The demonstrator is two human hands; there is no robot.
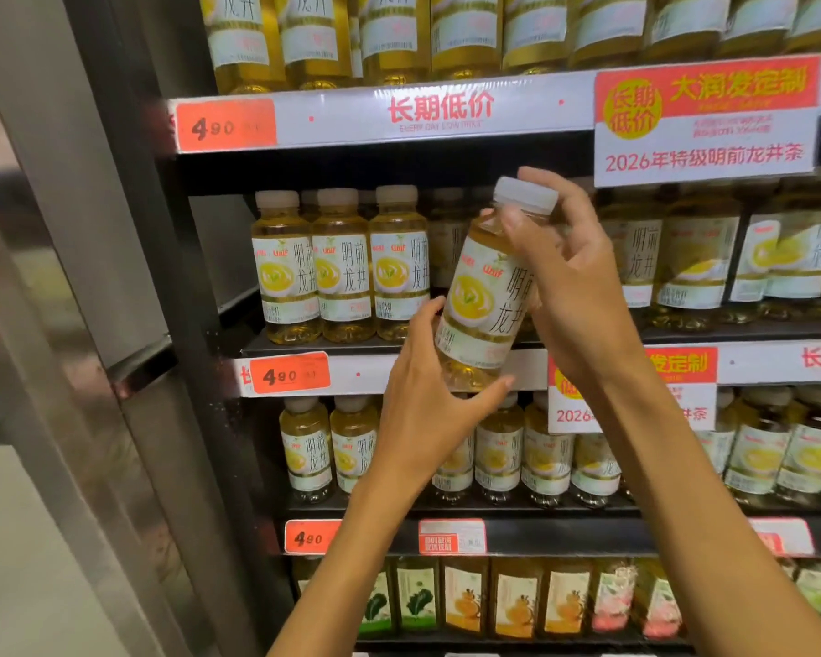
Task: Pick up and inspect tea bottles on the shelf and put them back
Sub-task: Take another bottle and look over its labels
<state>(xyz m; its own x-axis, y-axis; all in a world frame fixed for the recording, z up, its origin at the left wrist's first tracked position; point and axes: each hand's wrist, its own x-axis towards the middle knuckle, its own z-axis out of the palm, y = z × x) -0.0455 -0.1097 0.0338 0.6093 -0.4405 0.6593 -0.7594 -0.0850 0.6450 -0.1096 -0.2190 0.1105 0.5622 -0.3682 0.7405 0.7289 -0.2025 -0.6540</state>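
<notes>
We hold the tea bottle (487, 296) tilted just in front of the middle shelf (683, 331), right hand (565, 277) curled round its neck, left hand (427, 410) cupping its base, judging it full, fairly heavy, smooth and likely slippery, best gripped around the labelled waist.

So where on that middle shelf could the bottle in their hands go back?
The likeliest gap is on the middle shelf, right of the three front bottles, behind the held bottle; bottles there stand further back in shadow. The hands hide part of it, so its width is unclear. Further right the row is packed, as are the top shelf and lower shelf.
</notes>
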